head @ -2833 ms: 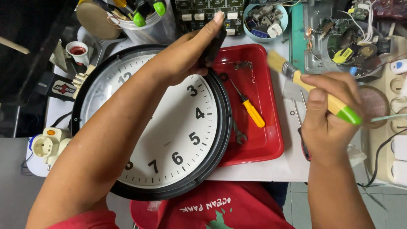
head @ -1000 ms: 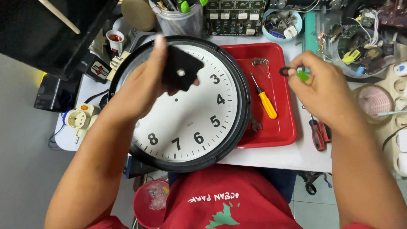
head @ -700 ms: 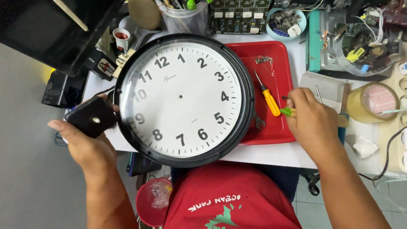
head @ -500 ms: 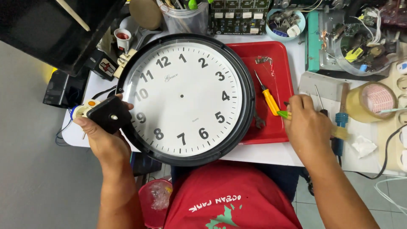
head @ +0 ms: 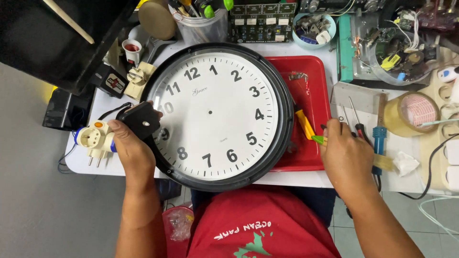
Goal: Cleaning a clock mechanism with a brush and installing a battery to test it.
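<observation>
A large round wall clock (head: 217, 114) with a black rim and a white dial without hands lies face up on the white table (head: 103, 107). My left hand (head: 129, 145) grips a small black square clock mechanism (head: 141, 119) at the clock's left rim. My right hand (head: 346, 157) rests at the red tray's right edge, holding a green-handled tool (head: 318, 139) whose tip pokes out to the left. A yellow-handled screwdriver (head: 304, 124) lies in the red tray (head: 315, 83) beside the clock.
A white plug adapter (head: 93, 139) sits left of my left hand. Screwdrivers, a blue-handled tool (head: 379, 138) and a tape roll (head: 411, 112) lie to the right. Circuit boards, a tool cup (head: 203, 21) and a bowl of parts (head: 313, 29) crowd the far edge.
My left hand carried the black mechanism off the dial to the clock's left rim. My right hand dropped from above the tray to its right edge with the green tool.
</observation>
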